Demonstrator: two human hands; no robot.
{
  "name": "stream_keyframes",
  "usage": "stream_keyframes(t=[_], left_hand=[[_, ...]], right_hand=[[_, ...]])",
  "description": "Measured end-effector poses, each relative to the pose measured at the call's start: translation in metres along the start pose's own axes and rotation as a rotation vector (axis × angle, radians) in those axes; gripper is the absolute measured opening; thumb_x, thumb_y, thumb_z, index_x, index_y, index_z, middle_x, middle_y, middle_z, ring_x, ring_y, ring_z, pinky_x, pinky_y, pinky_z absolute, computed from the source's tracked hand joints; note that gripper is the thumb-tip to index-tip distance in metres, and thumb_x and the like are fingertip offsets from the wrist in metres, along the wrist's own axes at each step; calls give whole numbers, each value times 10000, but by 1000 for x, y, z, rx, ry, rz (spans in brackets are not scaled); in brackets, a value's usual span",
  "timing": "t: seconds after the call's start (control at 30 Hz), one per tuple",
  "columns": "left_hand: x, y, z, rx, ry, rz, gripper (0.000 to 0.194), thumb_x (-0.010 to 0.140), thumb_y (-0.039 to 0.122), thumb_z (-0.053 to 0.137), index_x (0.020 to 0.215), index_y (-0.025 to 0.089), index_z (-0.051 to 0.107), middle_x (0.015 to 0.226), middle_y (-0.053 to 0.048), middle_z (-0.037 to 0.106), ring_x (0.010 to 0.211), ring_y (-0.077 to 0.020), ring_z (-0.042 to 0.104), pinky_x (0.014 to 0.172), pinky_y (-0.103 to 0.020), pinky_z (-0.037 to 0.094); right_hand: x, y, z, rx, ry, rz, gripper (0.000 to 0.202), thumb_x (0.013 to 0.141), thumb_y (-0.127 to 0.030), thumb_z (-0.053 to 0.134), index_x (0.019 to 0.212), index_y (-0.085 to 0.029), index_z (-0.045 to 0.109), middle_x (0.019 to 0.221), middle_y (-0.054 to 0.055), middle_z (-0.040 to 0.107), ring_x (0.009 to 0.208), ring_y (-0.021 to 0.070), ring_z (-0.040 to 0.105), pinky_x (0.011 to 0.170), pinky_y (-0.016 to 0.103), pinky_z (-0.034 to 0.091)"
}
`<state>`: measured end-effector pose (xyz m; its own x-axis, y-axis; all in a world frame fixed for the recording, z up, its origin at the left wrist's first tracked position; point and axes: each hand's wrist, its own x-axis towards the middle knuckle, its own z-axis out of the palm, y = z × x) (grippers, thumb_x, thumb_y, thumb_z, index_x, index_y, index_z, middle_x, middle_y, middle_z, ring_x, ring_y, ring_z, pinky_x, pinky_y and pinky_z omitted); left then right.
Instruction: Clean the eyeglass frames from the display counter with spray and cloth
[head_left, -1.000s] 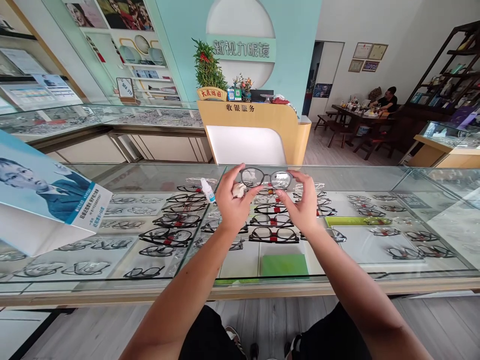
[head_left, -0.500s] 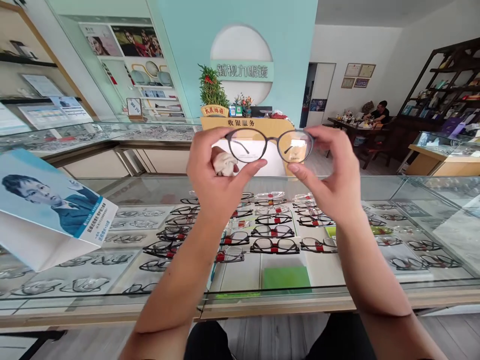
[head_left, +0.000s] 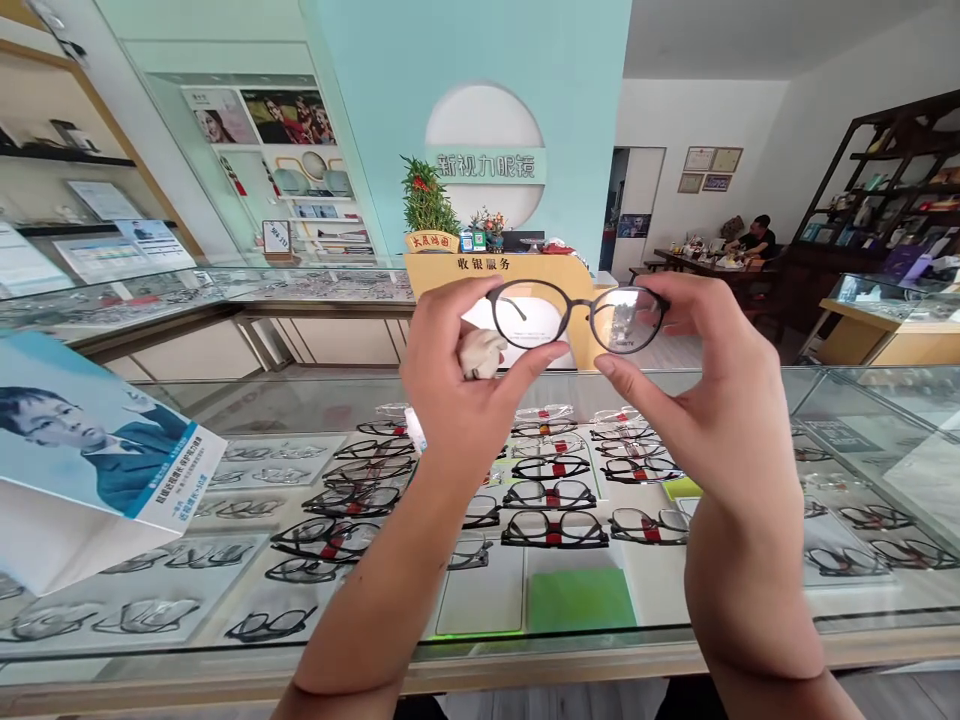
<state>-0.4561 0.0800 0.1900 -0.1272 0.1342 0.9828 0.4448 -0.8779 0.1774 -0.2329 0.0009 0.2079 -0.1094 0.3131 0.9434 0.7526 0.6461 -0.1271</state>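
A pair of round dark-framed glasses (head_left: pixel 576 318) is held up in front of me at about eye level, above the glass display counter (head_left: pixel 285 395). My left hand (head_left: pixel 459 385) pinches the left lens rim between thumb and fingers. A small crumpled pale cloth (head_left: pixel 480 352) is tucked in that same hand. My right hand (head_left: pixel 705 385) grips the right rim and temple hinge. Both lenses face me and the temples point away.
Under the counter glass lie rows of several glasses frames (head_left: pixel 553 497) and a green cloth (head_left: pixel 579 598). A tilted poster card (head_left: pixel 97 465) stands on the left. A yellow cashier desk (head_left: pixel 495 268) is behind. A person (head_left: pixel 759 238) sits at a far table on the right.
Both hands have lifted the glasses from just above the counter up to eye level and a little to the right. My view has tilted upward.
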Motion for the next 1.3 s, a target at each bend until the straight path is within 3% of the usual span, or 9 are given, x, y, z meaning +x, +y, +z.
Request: stream_keyframes(t=[0.13, 0.4, 0.6, 0.8, 0.97, 1.17, 1.3], left_hand=[[-4, 2, 3, 51, -47, -21, 569, 992, 591, 943, 1451, 363, 697, 1347, -76, 776, 1111, -302, 786, 798, -512, 733], [-5, 2, 3, 94, -105, -39, 540, 1030, 584, 919, 1456, 374, 662, 1349, -48, 783, 1063, -251, 793, 790, -474, 728], [-3, 2, 4, 46, -93, -57, 577, 988, 631, 947, 1410, 345, 679, 1326, -36, 792, 1088, -261, 805, 829, -487, 731], [-2, -4, 5, 41, -66, -23, 588, 969, 656, 953, 1391, 328, 708, 1283, -40, 782, 1039, -255, 794, 800, -479, 702], [-1, -9, 5, -52, -78, -96, 593, 921, 660, 988, 1352, 332, 745, 1264, -58, 787, 1014, -273, 766, 803, -501, 664], [0, -11, 5, -94, -94, -97, 566, 949, 672, 955, 1354, 330, 757, 1274, -62, 778, 1061, -284, 762, 822, -508, 662], [-1, -10, 6, -91, -71, -81, 608, 880, 610, 1037, 1346, 332, 762, 1268, -60, 779, 1012, -263, 749, 776, -465, 653]], right_hand=[[0, -1, -4, -44, 10, 3, 453, 1096, -449, 822, 1509, -345, 667, 1321, 95, 787, 1190, 353, 788, 1007, 563, 712], [2, -4, -8, -13, -21, 61, 409, 1103, -424, 817, 1486, -357, 690, 1402, 79, 761, 1290, 381, 772, 1161, 684, 656], [3, -5, -6, -67, -8, 48, 422, 1078, -371, 818, 1475, -324, 681, 1388, 92, 789, 1187, 359, 782, 1018, 644, 706], [2, -2, -4, -37, -31, 56, 447, 1091, -379, 814, 1506, -322, 656, 1380, 114, 766, 1271, 390, 767, 1070, 642, 691], [2, -4, -1, -40, -33, 86, 451, 1088, -425, 806, 1502, -309, 670, 1368, 127, 779, 1268, 410, 773, 1028, 625, 699], [3, -9, -1, -35, -7, 99, 449, 1065, -374, 834, 1485, -311, 688, 1353, 123, 798, 1243, 390, 781, 1026, 603, 692], [2, -9, -1, -9, -24, 132, 457, 1072, -348, 823, 1511, -329, 697, 1389, 133, 779, 1272, 401, 767, 1081, 627, 676]])
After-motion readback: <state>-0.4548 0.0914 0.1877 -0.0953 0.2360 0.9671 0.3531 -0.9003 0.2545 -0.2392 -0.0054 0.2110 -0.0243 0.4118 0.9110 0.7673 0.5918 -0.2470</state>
